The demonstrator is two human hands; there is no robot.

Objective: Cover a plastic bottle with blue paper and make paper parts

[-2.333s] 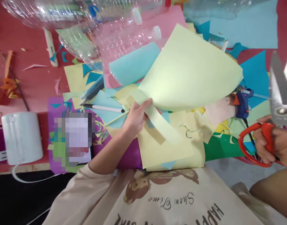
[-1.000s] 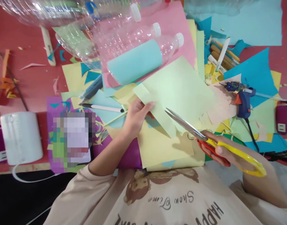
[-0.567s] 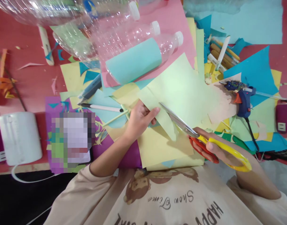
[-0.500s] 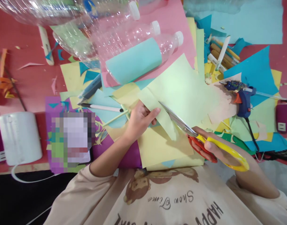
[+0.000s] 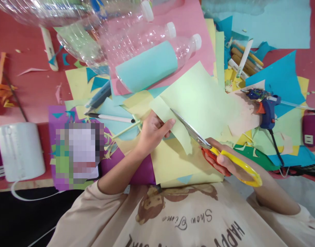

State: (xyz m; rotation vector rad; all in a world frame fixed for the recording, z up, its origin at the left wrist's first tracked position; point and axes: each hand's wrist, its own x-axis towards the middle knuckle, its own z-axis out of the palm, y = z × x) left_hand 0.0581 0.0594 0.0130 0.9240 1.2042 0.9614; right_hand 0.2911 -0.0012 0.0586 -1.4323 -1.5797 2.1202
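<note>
A pale green sheet of paper (image 5: 201, 96) is pinched at its left edge by my left hand (image 5: 156, 132), thumb on top and the other fingers underneath. My right hand (image 5: 221, 159) is wrapped round the red and yellow handles of the scissors (image 5: 192, 132). Their blades lie at the paper, pointing up and left, with the tip just right of my left thumb. A partly cut strip (image 5: 181, 132) hangs down along the blades. Beneath lies yellow paper (image 5: 178, 161).
Clear plastic bottles, one wrapped in light blue paper (image 5: 149, 67), lie at the back on pink paper. A blue glue gun (image 5: 268, 109) and markers (image 5: 245, 61) are at right. A white box (image 5: 20, 151) and a blurred phone stand left.
My right hand and the scissors have moved slightly left, with the blade tip further along the paper toward its upper left edge. My left hand keeps its pinch, barely moved.
</note>
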